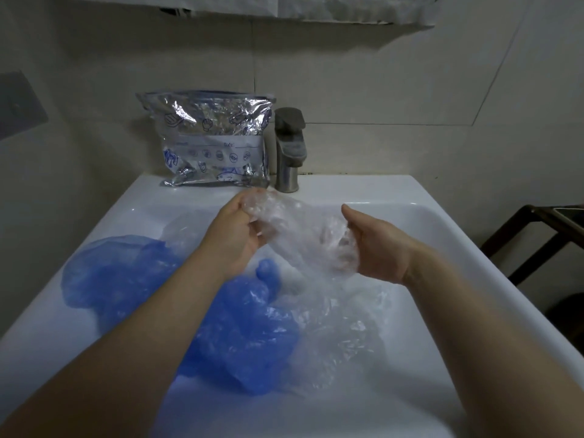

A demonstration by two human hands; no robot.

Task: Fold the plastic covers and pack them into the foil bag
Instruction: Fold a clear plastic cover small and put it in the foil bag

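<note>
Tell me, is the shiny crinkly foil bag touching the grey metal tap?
Cannot tell. In the head view the foil bag leans beside the tap, its right edge meeting the tap's outline without a plain gap.

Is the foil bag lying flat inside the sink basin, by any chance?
No, the foil bag stands upright on the sink's back ledge, left of the faucet.

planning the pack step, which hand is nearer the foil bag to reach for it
Left. The left hand sits just below the foil bag by the tap; the right hand is farther off, and both grip the clear cover.
</note>
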